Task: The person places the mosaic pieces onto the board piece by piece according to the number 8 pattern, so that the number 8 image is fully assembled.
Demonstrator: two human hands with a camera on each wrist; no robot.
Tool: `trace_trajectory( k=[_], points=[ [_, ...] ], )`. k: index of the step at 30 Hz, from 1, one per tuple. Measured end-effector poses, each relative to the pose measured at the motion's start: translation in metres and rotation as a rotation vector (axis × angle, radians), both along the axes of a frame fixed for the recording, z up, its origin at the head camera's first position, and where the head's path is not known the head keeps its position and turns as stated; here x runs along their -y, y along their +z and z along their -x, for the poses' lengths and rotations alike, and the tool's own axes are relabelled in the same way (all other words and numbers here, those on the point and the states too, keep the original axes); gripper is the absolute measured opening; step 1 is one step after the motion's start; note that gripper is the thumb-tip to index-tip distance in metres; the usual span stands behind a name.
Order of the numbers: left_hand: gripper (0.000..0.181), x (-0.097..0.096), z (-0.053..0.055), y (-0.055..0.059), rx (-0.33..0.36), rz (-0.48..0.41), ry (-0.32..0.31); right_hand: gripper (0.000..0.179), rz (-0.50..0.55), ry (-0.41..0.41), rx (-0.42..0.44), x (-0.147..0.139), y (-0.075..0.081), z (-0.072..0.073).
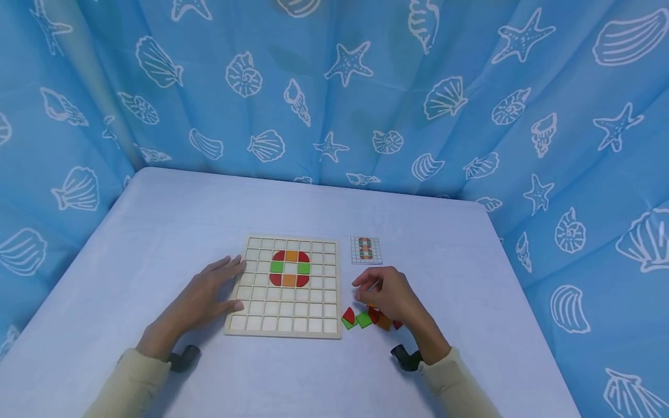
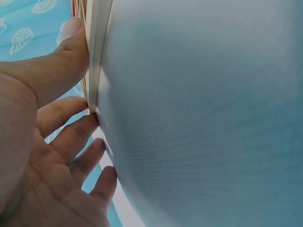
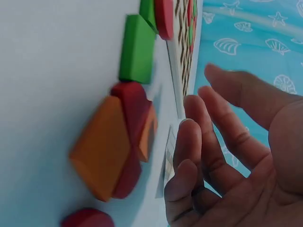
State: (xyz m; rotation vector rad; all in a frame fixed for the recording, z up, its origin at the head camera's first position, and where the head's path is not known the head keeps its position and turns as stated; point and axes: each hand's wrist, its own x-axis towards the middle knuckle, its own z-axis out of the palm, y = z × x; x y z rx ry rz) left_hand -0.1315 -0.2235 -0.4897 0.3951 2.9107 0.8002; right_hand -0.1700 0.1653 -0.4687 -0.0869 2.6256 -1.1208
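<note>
A wooden grid board lies on the table, bearing a ring of red rounded corner pieces, orange squares and green squares around a bare cell. My left hand rests at the board's left edge; in the left wrist view its thumb lies over the rim and the fingers extend along the side. My right hand hovers above loose pieces right of the board, fingers bent and apart from the thumb, holding nothing. Beneath it are a green square, an orange square and several red pieces, some overlapping.
A small pattern card printed with a coloured grid design lies beyond the right hand, beside the board's upper right. White cloth covers the table. A blue curtain with shells and starfish surrounds its far side and flanks.
</note>
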Motion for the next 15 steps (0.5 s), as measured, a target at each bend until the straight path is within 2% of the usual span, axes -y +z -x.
trace_trajectory(
  k=[4, 9, 15],
  points=[
    [0.090, 0.001, 0.000, -0.001, -0.010, -0.012, -0.006, 0.016, -0.002, 0.055, 0.026, 0.001, -0.005, -0.007],
    [0.091, 0.002, 0.000, -0.002, -0.014, -0.019, -0.010, 0.024, -0.040, 0.165, 0.009, 0.003, -0.014, -0.012],
    [0.091, 0.001, 0.000, 0.000, -0.019, -0.013, -0.008, 0.027, -0.084, 0.199, -0.022, 0.006, -0.016, -0.016]
  ],
)
